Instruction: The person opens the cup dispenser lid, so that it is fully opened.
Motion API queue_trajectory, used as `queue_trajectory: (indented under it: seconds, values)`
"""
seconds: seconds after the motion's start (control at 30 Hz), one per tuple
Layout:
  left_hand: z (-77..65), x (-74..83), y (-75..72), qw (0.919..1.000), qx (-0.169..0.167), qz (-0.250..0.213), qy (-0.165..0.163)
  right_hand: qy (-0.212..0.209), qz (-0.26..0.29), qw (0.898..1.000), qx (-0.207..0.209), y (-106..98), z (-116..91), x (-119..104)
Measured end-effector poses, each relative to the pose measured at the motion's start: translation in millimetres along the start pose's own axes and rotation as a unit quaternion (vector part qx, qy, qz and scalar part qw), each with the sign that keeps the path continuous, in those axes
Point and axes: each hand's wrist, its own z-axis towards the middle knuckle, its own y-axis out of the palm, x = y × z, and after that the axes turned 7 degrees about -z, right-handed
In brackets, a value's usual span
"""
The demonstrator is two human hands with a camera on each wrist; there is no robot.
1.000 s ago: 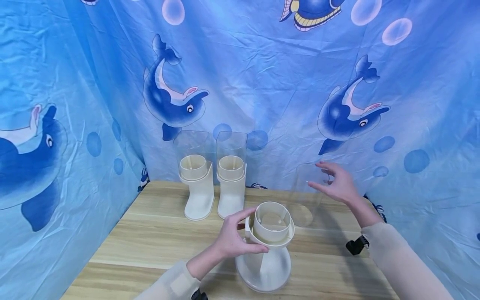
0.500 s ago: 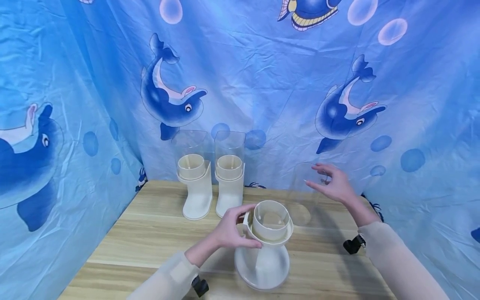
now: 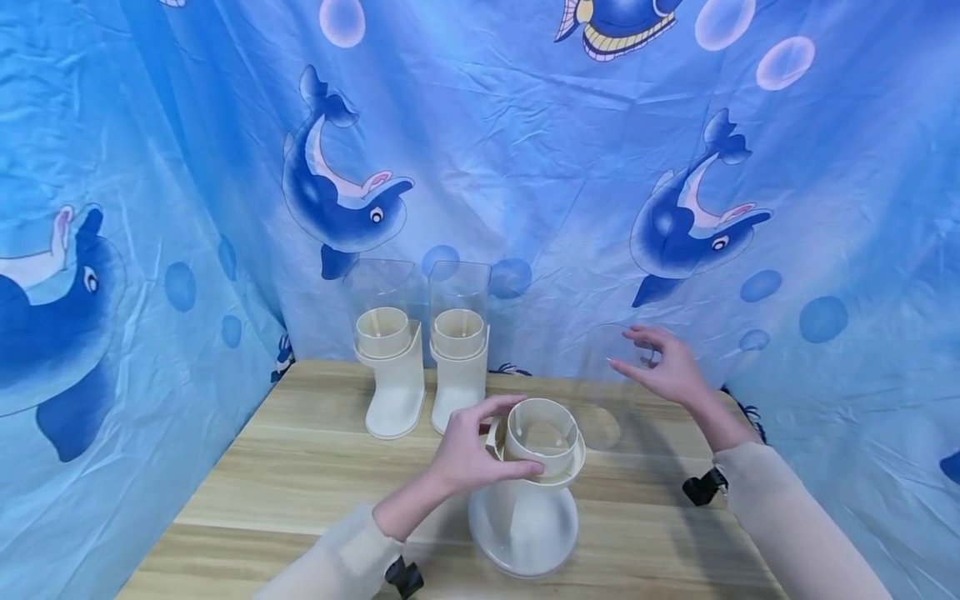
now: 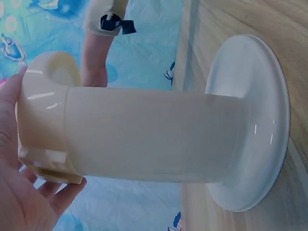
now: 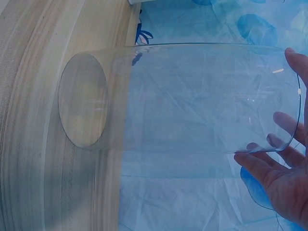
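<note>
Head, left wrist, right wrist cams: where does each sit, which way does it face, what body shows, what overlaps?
Head: on the head, facing forward and down at the table and patterned backdrop; left hand, right hand, both sleeves.
Left wrist: on the left wrist, facing the white stand, sideways in frame; left hand at left edge, sleeved right forearm beyond.
Right wrist: on the right wrist, facing the clear cylinder; right hand at right edge.
Shared: head and left wrist, the stand; head and right wrist, the cylinder.
</note>
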Motion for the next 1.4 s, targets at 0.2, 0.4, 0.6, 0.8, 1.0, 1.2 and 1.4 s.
queue_trajectory:
  seconds: [0.2, 0.4, 0.6, 0.8, 1.0, 1.2, 1.4]
  values:
    - [12.9, -12.6, -12.8, 0.9957, -0.076, -0.053, -0.007, -0.004, 0.000, 1.000, 0.002, -1, 0, 1]
    - [24.5, -9.8, -20.2, 0.9908, -0.127, -0.043, 0.018, -0.007, 0.005, 1.000, 0.005, 0, 0, 2]
    - [19.3, 15.9, -5.9, 0.9953, -0.039, 0.074, 0.049, -0.013, 0.003, 1.000, 0.013, 0, 0, 2]
    - [18.5, 25.0, 0.1, 0.9960, -0.021, 0.085, 0.016, -0.018, 0.010, 1.000, 0.016, 1, -1, 2]
    - [25.4, 19.4, -10.2, 0.9952, -0.089, 0.041, 0.010, -0.016, 0.004, 1.000, 0.014, 1, -2, 2]
    - [44.5, 16.6, -26.9, 0.9766, -0.214, -0.017, 0.018, -0.018, 0.003, 1.000, 0.017, 0, -1, 2]
    - [46.8, 31.1, -28.4, 0.9722, -0.223, 0.036, 0.061, -0.022, 0.010, 1.000, 0.017, 1, -2, 3]
